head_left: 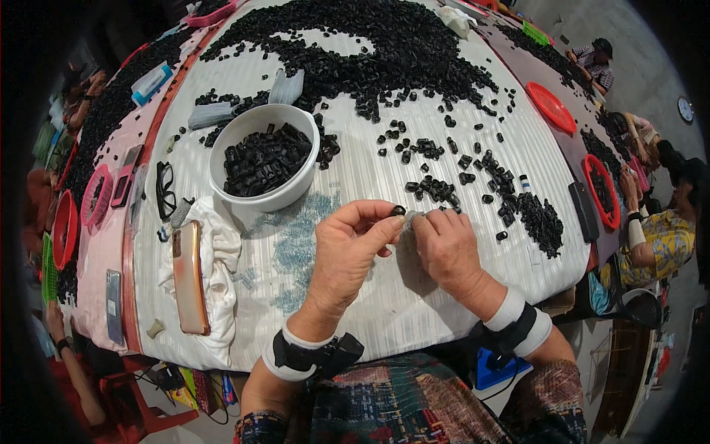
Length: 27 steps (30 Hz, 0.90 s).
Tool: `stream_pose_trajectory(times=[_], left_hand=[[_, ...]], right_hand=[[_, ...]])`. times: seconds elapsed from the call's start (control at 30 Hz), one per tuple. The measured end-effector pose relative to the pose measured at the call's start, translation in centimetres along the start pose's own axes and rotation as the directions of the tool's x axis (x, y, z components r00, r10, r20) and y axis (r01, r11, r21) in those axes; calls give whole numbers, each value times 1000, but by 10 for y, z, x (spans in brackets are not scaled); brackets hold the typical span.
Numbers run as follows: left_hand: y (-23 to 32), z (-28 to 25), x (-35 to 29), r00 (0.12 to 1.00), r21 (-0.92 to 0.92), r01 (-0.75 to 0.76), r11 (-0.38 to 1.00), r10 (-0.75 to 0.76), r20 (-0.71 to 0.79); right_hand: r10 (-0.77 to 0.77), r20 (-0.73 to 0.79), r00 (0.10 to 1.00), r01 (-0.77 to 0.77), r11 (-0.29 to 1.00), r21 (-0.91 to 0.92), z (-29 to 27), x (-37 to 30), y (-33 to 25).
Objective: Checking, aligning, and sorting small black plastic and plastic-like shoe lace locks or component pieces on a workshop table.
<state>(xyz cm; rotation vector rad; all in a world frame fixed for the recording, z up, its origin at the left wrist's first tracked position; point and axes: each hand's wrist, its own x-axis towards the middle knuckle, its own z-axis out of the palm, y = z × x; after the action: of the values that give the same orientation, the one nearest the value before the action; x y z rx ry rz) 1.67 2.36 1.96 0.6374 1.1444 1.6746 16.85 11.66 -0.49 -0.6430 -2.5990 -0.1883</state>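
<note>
My left hand [342, 251] pinches a small black cylindrical part [399, 210] between thumb and forefinger, above the white striped table cover [370, 318]. Close beside it on the right, my right hand [450, 250] is closed, its fingertips pressed together near that part; what they hold, if anything, is hidden. Just beyond the hands lies a loose cluster of black parts [433, 191]. A pile of smaller black pieces [540, 224] sits to the right. At the left stands a white bowl [274, 198] with many black parts in it.
A large black heap [384, 44] covers the table's far side. On the left lie glasses [166, 191], a white cloth [222, 266] and a phone [190, 277]. A dark oblong case [583, 212] rests by the right edge. People sit at neighbouring tables on both sides.
</note>
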Motion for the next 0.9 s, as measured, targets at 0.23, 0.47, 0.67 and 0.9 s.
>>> stream_pose_trajectory(times=[0.23,0.47,0.67,0.9], left_hand=[[-1,3,-2,999,10,8,1000,-8,45],[1,7,-6,996,26,24,999,-26,86],[0,7,-6,994,82,12,997,-21,108],[-4,5,-7,991,92,11,996,-23,131]], right_hand=[[194,-128,973,-105,857,504,-24,13,0],[262,-134,956,-71,647,759,-51,25,0],[268,-178,947,-52,673,737,-54,29,-10],[235,-245,941,-29,775,631,-47,26,-12]])
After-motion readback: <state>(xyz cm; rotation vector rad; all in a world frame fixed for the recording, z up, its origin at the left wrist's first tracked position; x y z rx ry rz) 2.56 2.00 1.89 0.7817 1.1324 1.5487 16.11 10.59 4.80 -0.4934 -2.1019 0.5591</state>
